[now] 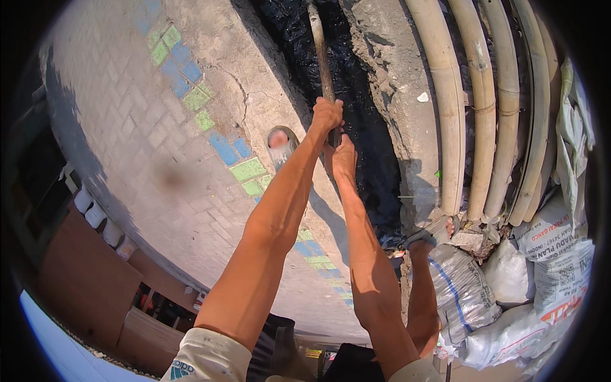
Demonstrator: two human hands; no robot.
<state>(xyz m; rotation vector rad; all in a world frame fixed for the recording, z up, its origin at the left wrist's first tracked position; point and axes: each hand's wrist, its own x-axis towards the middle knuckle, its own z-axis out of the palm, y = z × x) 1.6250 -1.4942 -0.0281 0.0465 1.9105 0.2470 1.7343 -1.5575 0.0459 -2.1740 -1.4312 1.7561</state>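
Observation:
Both of my hands grip a long wooden pole [323, 60] that reaches away from me over a narrow ditch of black, wet sludge [375, 134]. My left hand [327, 114] is closed round it, farther along the shaft. Just behind it, my right hand [344, 156] is wrapped round the pole near its close end. The far end runs up to the top edge of the picture, so what it carries, if anything, cannot be seen.
My left foot stands on the ditch's concrete edge [223, 44]; my right foot [433, 232] is across the ditch. Bamboo poles [445, 95] and filled sacks [458, 286] lie at the right. Paving with blue and green blocks [248, 169] extends left.

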